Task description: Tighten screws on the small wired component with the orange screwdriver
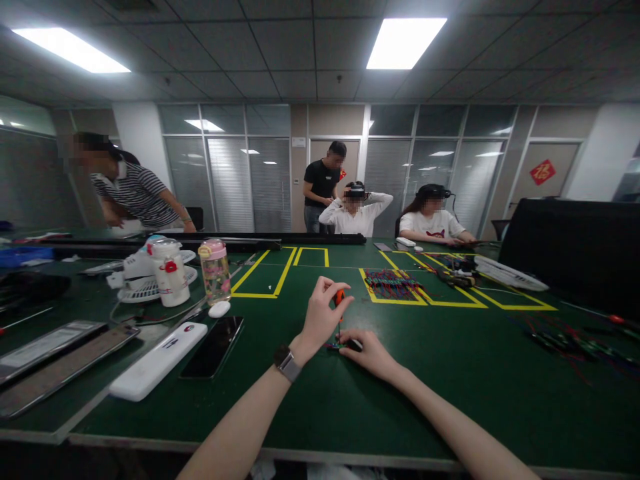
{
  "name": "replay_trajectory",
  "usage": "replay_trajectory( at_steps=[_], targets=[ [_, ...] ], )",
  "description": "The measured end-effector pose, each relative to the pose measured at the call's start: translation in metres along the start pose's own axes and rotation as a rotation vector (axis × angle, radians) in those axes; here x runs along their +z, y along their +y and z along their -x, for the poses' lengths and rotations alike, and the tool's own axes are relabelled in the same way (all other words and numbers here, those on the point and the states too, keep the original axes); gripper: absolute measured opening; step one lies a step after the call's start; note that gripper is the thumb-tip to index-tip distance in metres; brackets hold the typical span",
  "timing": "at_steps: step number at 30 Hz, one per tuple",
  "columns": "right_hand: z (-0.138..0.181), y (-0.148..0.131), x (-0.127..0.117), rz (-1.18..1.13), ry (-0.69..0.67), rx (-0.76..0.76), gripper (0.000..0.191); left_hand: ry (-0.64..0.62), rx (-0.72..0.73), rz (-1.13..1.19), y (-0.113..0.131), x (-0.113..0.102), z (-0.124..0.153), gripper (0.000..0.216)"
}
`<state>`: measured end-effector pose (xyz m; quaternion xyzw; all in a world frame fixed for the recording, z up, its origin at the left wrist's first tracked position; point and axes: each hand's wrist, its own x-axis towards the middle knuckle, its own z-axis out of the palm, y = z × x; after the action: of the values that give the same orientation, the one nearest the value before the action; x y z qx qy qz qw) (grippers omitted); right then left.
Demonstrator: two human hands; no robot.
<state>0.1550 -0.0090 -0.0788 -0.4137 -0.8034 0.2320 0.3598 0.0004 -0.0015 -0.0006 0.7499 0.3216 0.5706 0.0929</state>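
A small screwdriver [340,297] with an orange and black handle stands upright, its thin shaft pointing down. My left hand [320,312], with a watch on its wrist, has thumb and fingers curled around that handle. Under the tip, a small green circuit board [332,346] with a dark part beside it rests on the green table. My right hand [369,352] lies low against the table and pinches the board's right side between thumb and fingers. Those fingers partly hide the board and the dark part.
Left of my hands lie a black phone [213,348] and a long white case [159,363]. Two bottles [215,272] stand behind them. Bundled wired parts [393,285] sit inside yellow tape at centre right, with more wired boards [570,340] at far right. Several people are across the table.
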Motion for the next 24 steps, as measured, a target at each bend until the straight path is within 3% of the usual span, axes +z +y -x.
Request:
replay_trajectory(
  at_steps=[3, 7, 10, 14, 18, 21, 24],
  targets=[
    [0.0, 0.0, 0.0, 0.002, 0.0, 0.004, 0.011, -0.013, -0.06, 0.131, -0.001, 0.0, -0.001, 0.025],
    [0.0, 0.001, 0.001, -0.005, 0.005, 0.013, 0.011, -0.098, -0.276, 0.473, -0.005, 0.001, -0.007, 0.032],
    [0.0, 0.002, 0.001, -0.007, 0.006, 0.012, 0.01, -0.078, -0.355, 0.573, -0.01, 0.002, -0.01, 0.032],
    [0.0, 0.004, 0.002, -0.019, 0.011, 0.0, 0.012, 0.018, -0.325, 0.437, -0.011, 0.003, -0.008, 0.025],
    [-0.001, 0.005, 0.003, -0.013, 0.015, -0.003, 0.012, 0.098, -0.17, 0.164, -0.003, 0.001, -0.002, 0.018],
    [-0.001, 0.004, 0.002, -0.001, 0.006, 0.007, 0.011, 0.021, -0.138, 0.244, 0.001, 0.001, -0.001, 0.028],
    [-0.001, 0.003, 0.001, -0.003, 0.0, 0.008, 0.012, -0.045, -0.238, 0.435, -0.002, 0.003, -0.004, 0.03]
  ],
)
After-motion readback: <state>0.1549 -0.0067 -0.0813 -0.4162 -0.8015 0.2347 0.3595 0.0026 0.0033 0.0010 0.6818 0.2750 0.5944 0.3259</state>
